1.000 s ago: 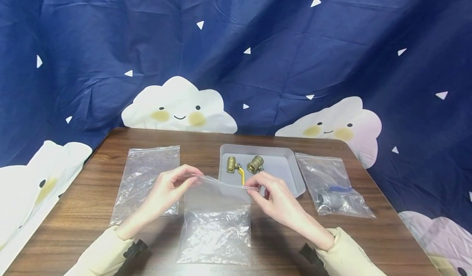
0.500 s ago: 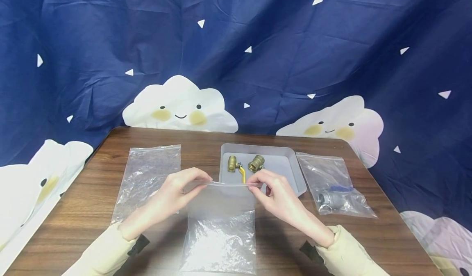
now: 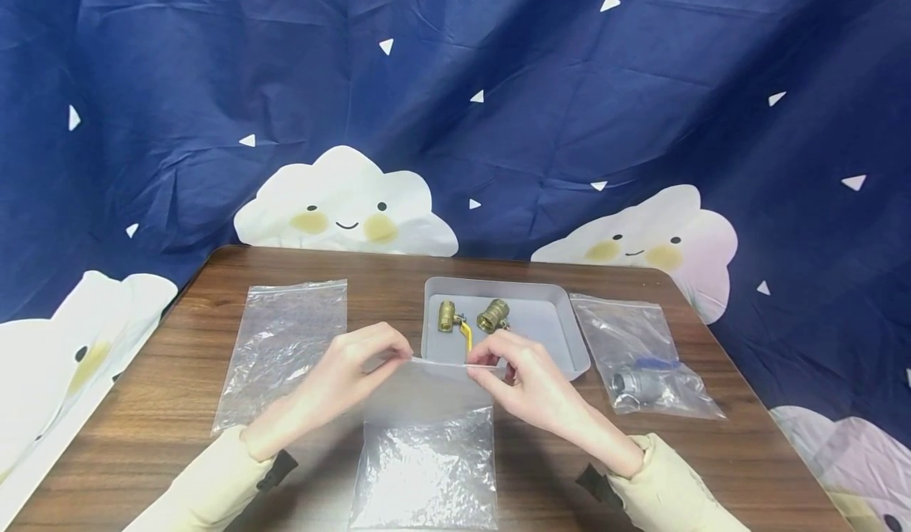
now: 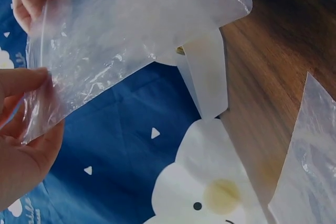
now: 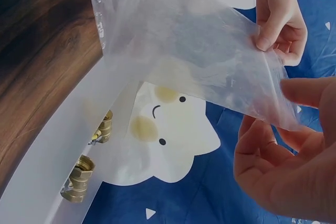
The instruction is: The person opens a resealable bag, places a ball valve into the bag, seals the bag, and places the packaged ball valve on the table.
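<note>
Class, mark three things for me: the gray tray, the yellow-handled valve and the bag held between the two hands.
Gray tray (image 3: 541,326), head view: bare floor, toward its right side.
Yellow-handled valve (image 3: 446,317), head view: on its brass-colored body.
Held bag (image 3: 430,447), head view: middle of its clear film.

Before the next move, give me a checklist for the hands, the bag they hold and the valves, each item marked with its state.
1. Left hand on the clear bag: ok, it pinches the top edge.
2. Right hand on the same edge: ok, pinching further along.
3. Bag's mouth parted: cannot tell; the edge looks like one line between the hands.
4. Valves in the gray tray: ok, the yellow-handled valve and another brass valve lie there, apart.
5. A valve inside the held bag: not ok, none shows.
6. A hand free to pick up a valve: not ok, both hold the bag.
</note>
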Action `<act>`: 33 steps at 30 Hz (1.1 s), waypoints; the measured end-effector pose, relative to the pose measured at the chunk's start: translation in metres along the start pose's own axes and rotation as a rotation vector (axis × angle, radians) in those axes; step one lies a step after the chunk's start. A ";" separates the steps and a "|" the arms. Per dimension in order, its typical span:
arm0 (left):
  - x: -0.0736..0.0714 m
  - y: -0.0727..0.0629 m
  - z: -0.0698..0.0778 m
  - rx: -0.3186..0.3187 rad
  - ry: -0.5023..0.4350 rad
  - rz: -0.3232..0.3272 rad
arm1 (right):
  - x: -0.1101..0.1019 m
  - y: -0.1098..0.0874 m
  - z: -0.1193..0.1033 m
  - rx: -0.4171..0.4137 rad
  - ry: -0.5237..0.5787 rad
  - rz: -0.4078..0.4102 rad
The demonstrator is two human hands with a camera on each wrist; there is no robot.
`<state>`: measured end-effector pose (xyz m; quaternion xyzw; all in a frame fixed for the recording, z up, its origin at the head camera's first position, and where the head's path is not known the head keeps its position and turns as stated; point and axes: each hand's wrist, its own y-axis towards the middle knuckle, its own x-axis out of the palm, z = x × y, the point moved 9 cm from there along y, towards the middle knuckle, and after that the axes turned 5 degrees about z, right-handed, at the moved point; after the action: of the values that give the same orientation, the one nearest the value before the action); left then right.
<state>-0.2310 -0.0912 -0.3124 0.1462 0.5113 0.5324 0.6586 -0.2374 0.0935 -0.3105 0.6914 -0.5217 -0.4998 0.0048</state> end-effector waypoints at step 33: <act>0.014 0.002 0.030 0.277 0.174 0.023 | 0.009 0.011 -0.009 -0.052 0.030 -0.037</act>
<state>-0.2082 -0.0681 -0.3046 0.1949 0.6331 0.4751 0.5793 -0.2393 0.0773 -0.3060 0.7081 -0.4954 -0.5027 0.0214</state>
